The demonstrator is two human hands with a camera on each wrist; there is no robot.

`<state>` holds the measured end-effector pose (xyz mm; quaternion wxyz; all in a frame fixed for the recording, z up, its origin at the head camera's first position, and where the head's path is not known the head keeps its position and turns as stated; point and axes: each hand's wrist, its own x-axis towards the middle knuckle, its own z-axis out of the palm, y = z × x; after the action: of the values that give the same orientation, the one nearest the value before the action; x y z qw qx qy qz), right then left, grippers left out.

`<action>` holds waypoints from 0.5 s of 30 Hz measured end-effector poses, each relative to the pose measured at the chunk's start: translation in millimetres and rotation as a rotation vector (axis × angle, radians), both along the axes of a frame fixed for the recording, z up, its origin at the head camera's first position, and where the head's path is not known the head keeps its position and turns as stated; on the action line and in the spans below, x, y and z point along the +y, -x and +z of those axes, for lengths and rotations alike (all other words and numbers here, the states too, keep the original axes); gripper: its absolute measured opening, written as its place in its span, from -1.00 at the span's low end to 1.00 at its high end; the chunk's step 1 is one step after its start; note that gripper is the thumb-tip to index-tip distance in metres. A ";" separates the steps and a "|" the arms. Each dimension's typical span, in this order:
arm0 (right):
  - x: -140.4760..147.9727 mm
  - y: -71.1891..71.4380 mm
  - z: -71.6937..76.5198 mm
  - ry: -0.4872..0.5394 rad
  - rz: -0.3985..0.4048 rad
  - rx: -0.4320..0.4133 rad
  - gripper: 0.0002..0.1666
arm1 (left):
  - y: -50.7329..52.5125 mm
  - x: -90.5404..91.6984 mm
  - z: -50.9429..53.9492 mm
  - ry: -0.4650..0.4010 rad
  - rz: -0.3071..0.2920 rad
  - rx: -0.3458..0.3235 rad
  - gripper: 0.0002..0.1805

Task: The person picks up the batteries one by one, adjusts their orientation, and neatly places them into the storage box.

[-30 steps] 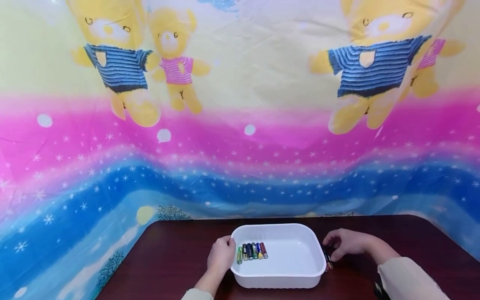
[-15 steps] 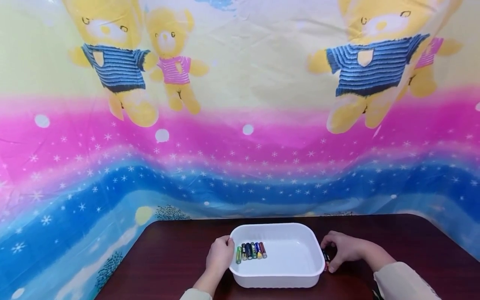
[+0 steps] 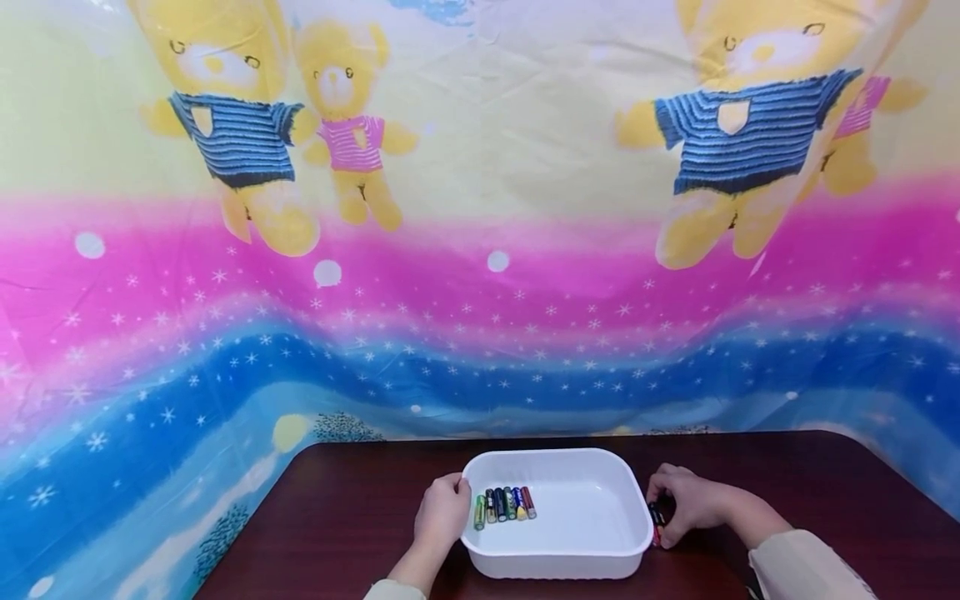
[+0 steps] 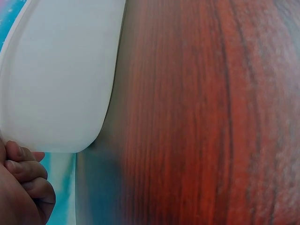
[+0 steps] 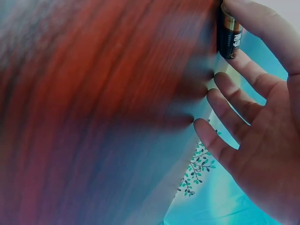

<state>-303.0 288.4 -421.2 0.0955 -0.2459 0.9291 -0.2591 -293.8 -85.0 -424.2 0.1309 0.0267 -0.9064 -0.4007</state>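
Note:
A white plastic tub (image 3: pixel 555 565) sits on the dark table. My left hand (image 3: pixel 442 515) grips its left rim, thumb on top; in the left wrist view the curled fingers (image 4: pixel 35 171) lie at the tub's corner. Inside, at the left, a row of several batteries (image 3: pixel 501 504) lies side by side, in green, black, blue and red wrappers. Just outside the right wall, my right hand (image 3: pixel 693 502) pinches a black battery (image 5: pixel 230 40) end to end between thumb and index finger. The other fingers of that hand are spread, their tips close to the tabletop.
The dark reddish-brown wooden table (image 3: pixel 352 500) has rounded back corners. A cloth backdrop (image 3: pixel 480 333) printed with bears and snowflakes hangs behind it. Near the right sleeve (image 3: pixel 806 562) a small dark object shows, too hidden to tell.
My right thumb and index finger have closed on the battery beside the tub, the hand shifting slightly. The left hand, the tub and the row of batteries stay as they were.

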 end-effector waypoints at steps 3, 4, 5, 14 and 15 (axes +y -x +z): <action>1.0 -0.3 -0.9 0.000 0.007 0.024 -0.52 | -0.2 0.7 0.3 -0.007 -0.005 -0.002 -0.70; 1.2 -0.4 -1.1 0.002 0.010 0.029 -0.52 | -0.2 0.8 0.2 -0.009 -0.007 -0.003 -0.70; 1.3 -0.4 -1.3 0.003 0.012 0.035 -0.52 | -0.2 0.8 0.0 -0.011 -0.007 -0.003 -0.70; 3.2 -0.3 0.9 0.029 0.019 0.009 -0.54 | 0.2 -0.3 -2.1 -0.019 -0.010 0.000 -0.70; 3.9 0.2 1.2 0.036 0.017 0.001 -0.54 | 0.3 -0.3 -2.3 -0.018 -0.010 -0.001 -0.70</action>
<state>-303.1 292.3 -420.0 0.0928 -0.2555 0.9222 -0.2750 -294.1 -85.2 -426.5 0.1281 0.0235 -0.9029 -0.4097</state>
